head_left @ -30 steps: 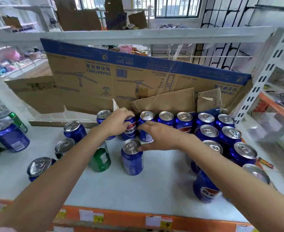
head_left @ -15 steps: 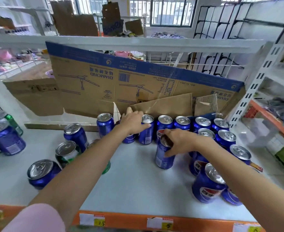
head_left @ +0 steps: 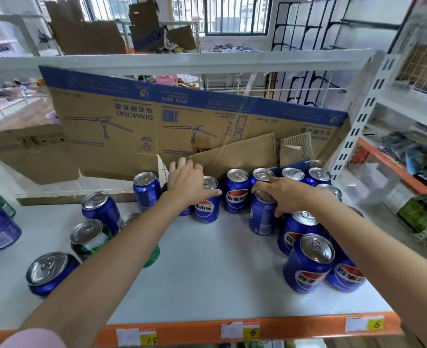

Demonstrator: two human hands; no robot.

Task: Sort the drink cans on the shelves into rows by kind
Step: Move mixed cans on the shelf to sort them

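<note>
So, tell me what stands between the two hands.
Head view: one upright blue can, logo facing out, stands between the left hand and the right hand.

Bare shelf between can clusters

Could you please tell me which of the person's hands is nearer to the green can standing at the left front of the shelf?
Left. The left hand rests on a blue can behind and right of the green can; the right hand is farther right, on another blue can.
</note>
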